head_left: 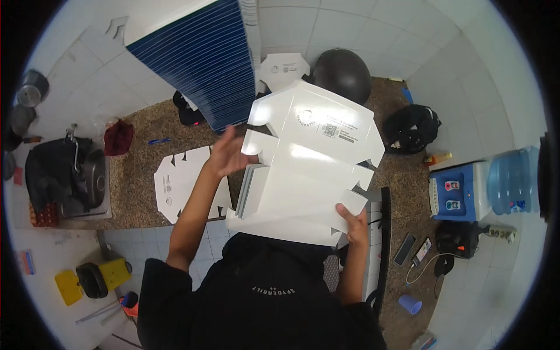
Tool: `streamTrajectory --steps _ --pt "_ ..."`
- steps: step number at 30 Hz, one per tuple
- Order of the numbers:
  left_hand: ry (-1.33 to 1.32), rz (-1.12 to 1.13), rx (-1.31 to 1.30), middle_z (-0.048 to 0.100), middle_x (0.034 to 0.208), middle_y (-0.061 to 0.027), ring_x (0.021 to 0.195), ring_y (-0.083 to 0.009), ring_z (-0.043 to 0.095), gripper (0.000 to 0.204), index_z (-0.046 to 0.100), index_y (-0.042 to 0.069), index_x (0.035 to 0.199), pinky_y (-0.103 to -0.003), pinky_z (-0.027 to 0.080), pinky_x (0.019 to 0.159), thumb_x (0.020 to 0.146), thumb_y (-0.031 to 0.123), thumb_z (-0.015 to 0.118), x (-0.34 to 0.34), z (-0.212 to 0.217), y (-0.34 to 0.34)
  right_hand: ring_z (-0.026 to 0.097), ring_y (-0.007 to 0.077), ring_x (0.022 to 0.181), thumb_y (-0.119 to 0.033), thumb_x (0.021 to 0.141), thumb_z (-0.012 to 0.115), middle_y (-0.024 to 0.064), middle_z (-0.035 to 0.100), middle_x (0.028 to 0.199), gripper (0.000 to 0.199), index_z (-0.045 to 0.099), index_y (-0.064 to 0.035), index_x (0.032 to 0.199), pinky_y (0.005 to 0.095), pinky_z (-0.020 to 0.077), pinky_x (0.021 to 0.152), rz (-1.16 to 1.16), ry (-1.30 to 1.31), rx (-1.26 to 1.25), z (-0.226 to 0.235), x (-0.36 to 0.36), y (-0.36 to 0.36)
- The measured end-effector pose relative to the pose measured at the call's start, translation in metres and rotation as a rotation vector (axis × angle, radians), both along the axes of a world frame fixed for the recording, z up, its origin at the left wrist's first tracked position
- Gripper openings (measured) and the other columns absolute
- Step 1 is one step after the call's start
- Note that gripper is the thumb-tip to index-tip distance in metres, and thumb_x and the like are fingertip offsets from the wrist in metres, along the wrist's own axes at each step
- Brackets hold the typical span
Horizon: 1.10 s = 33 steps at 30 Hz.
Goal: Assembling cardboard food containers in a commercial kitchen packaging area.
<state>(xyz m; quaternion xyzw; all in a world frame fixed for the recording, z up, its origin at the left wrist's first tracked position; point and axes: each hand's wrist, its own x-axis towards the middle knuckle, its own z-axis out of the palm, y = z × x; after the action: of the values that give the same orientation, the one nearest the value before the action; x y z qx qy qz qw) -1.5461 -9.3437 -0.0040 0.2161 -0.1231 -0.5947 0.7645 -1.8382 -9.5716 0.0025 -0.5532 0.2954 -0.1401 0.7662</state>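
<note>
In front of my body is a white die-cut cardboard box blank [309, 175], its printed face up and a folded side flap [251, 192] standing along its left edge. My right hand [354, 226] grips the lower right flap, thumb on top and fingers beneath. Beside the upper left flap is my left hand [227, 153], fingers apart, some partly behind the flap. I cannot tell whether they touch it. On the counter to the left lies another flat white blank [182, 184], partly covered by my left forearm.
A tall stack of blue-edged sheets [204, 64] rises at the back. Behind the blank are a dark round object [342, 76] and a black bag [413, 128]. A sink [96, 184] is at left; a water dispenser [458, 191], phones [421, 252] and a purple cup [410, 304] are right.
</note>
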Motion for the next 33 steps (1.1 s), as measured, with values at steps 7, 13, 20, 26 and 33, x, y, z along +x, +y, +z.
streamTrajectory --steps 7,13,20,26,33 --pt "-0.053 0.124 0.369 0.060 0.107 -0.0170 0.100 -0.0290 0.061 0.050 0.054 -0.004 0.117 -0.040 0.050 0.088 0.068 0.001 0.065 -0.009 -0.017 -0.013 0.058 0.0179 0.098 -0.023 0.086 0.065 0.0092 0.061 0.108 0.043 0.055 0.0018 0.119 0.0310 0.0454 0.085 0.039 0.140 0.180 -0.011 -0.013 0.015" --pt "0.058 0.160 0.458 0.064 0.096 -0.0166 0.087 -0.0274 0.064 0.045 0.059 -0.005 0.106 -0.037 0.052 0.083 0.062 0.000 0.055 -0.006 -0.068 -0.014 0.056 0.0230 0.107 -0.030 0.086 0.065 0.0136 0.057 0.119 0.053 0.050 0.0022 0.126 0.0354 0.0444 0.092 0.125 -0.165 0.620 -0.014 -0.016 -0.032" --pt "-0.245 0.013 0.660 0.062 0.085 -0.0100 0.077 -0.0161 0.059 0.030 0.064 0.000 0.094 -0.032 0.049 0.061 0.064 0.005 0.060 -0.004 -0.037 -0.022 0.060 0.0240 0.101 -0.023 0.077 0.076 0.0154 0.061 0.112 0.056 0.053 0.0034 0.122 0.0364 0.0486 0.086 0.110 0.173 0.137 0.012 0.032 -0.042" --pt "-0.895 -0.030 0.917 0.064 0.089 -0.0107 0.081 -0.0193 0.061 0.036 0.063 -0.002 0.103 -0.030 0.047 0.075 0.071 0.011 0.053 -0.013 -0.002 -0.052 0.061 0.0176 0.095 -0.019 0.081 0.073 0.0116 0.065 0.104 0.042 0.059 0.0038 0.113 0.0307 0.0485 0.081 0.152 0.196 -0.025 0.054 0.048 -0.036" --pt "-1.444 0.161 0.828 0.061 0.110 -0.0259 0.104 -0.0402 0.058 0.043 0.060 -0.001 0.113 -0.044 0.043 0.093 0.074 0.012 0.049 -0.014 -0.040 -0.104 0.060 0.0168 0.058 -0.028 0.084 0.066 0.0109 0.063 0.064 0.033 0.066 0.0045 0.078 0.0334 0.0470 0.057 0.321 0.246 -0.561 0.069 0.082 0.020"
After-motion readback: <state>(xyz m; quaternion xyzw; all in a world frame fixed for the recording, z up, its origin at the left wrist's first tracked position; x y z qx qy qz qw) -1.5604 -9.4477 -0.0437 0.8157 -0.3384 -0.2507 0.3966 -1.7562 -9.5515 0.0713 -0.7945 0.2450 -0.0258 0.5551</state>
